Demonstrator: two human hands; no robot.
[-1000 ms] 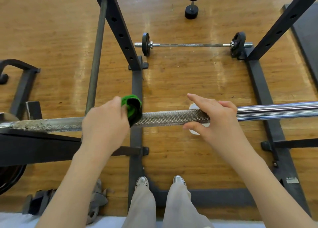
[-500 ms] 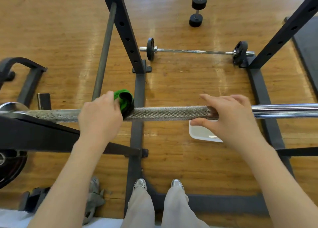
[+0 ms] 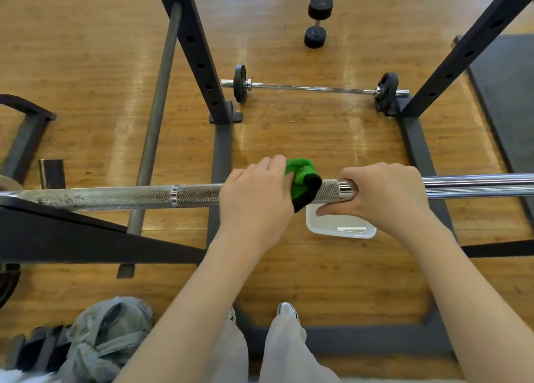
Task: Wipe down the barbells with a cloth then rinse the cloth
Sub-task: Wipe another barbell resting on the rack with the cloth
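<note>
A long steel barbell (image 3: 121, 196) runs across the view at waist height, knurled and spotted on its left part, smooth and shiny to the right. My left hand (image 3: 254, 200) grips a green cloth with a black edge (image 3: 303, 181) wrapped round the bar near its middle. Just right of the cloth, my right hand (image 3: 387, 194) holds the bar with fingers curled over it and the thumb below. A second, thinner barbell (image 3: 312, 88) with small black plates lies on the wooden floor beyond.
Black rack uprights (image 3: 196, 50) and base rails frame the floor. A white rectangular tub (image 3: 341, 228) sits on the floor under my right hand. A black dumbbell (image 3: 318, 21) lies farther off. A grey bundle of fabric (image 3: 109, 333) is at lower left, a dark mat (image 3: 508, 93) at right.
My left hand has slid the cloth rightward along the bar until it nearly meets my right hand, whose fingers have curled round the bar. The head view shifted too.
</note>
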